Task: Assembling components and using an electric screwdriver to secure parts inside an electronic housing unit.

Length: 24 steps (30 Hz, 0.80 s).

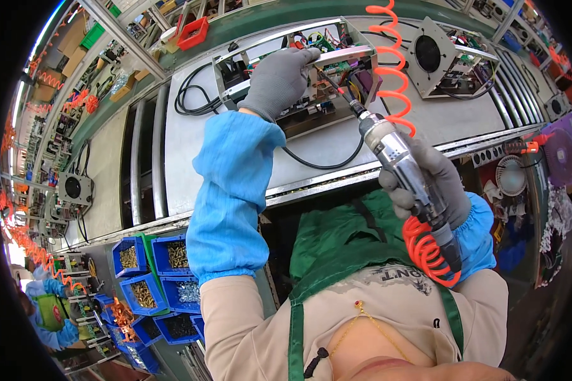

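My right hand (435,174), in a grey glove, is wrapped round a silver air screwdriver (394,152). The tool's long bit points up and left into an open metal chassis (346,56), which is filled with wires and circuit boards. What the bit's tip touches is too small to make out. My left hand (276,82), gloved too, lies over the chassis's near side, its fingers closed on the top rail. The glove hides part of the inside. An orange coiled air hose (394,76) hangs beside the chassis, and more coils show under my right hand.
A second chassis with a round black fan (428,54) stands to the right. Black cable (194,89) lies coiled on the left of the white work plate (324,149). Blue bins (145,293) of screws are at lower left, near metal rollers (159,152). A red tray (193,35) sits behind. Another person (51,311) is far left.
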Each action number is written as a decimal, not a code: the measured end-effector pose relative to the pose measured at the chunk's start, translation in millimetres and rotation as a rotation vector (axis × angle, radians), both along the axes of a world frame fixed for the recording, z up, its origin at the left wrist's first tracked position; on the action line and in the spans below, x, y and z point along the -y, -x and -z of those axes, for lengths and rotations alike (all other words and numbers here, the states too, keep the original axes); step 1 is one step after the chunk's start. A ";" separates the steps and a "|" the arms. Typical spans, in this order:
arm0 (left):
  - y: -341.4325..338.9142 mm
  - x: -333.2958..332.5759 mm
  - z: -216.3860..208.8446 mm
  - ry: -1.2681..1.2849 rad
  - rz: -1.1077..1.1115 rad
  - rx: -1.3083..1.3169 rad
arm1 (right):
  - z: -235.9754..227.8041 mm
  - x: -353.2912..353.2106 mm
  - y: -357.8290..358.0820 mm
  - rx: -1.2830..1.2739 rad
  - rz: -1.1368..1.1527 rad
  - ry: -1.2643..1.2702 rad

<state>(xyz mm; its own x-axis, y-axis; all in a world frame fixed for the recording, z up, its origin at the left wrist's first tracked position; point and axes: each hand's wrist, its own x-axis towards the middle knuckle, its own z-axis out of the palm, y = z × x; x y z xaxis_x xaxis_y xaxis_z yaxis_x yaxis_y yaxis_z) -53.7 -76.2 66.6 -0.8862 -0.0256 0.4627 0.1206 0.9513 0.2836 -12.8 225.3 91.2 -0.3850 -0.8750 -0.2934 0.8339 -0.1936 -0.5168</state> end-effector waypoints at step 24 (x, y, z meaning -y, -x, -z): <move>-72.5 3.5 69.1 -0.517 -0.707 -0.201 | 17.3 -10.6 41.8 -0.619 0.067 -0.242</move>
<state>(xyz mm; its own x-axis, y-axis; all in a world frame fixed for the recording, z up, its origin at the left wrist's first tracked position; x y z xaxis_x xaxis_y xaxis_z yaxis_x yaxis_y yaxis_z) 18.8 -79.7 -2.6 -0.4879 -0.7827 0.3865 -0.3512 0.5814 0.7340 -54.6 235.9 73.9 -0.5964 -0.7808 -0.1860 0.3598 -0.0530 -0.9315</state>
